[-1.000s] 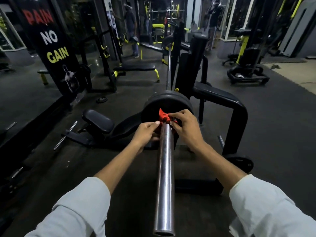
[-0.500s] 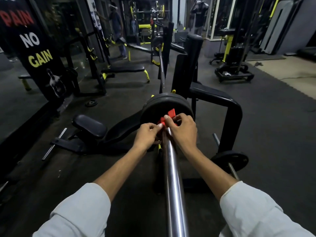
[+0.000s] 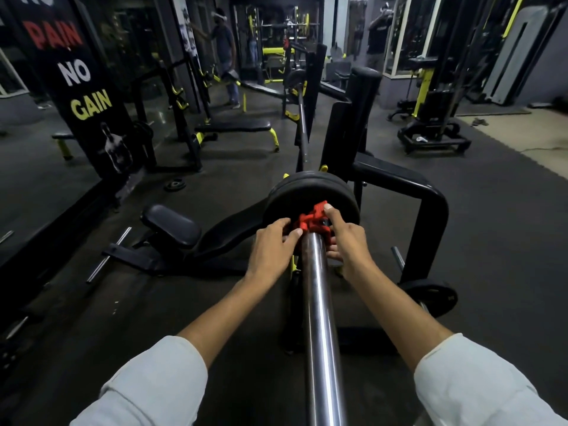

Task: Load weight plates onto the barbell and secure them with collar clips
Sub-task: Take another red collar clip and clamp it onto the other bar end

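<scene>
The barbell (image 3: 319, 302) runs from 6 o'clock to the middle of the view, where black weight plates (image 3: 307, 192) sit on it with a red collar clip (image 3: 312, 218) against their near face. At 9 o'clock of the bar, the left hand (image 3: 272, 250) pinches the clip's side with curled fingers. At 3 o'clock the right hand (image 3: 347, 244) grips the clip, one finger on its raised lever. A bench pad (image 3: 170, 226) lies at 9 o'clock, a loose plate (image 3: 174, 185) lies on the floor at 10, and a black frame (image 3: 430, 210) stands at 3.
</scene>
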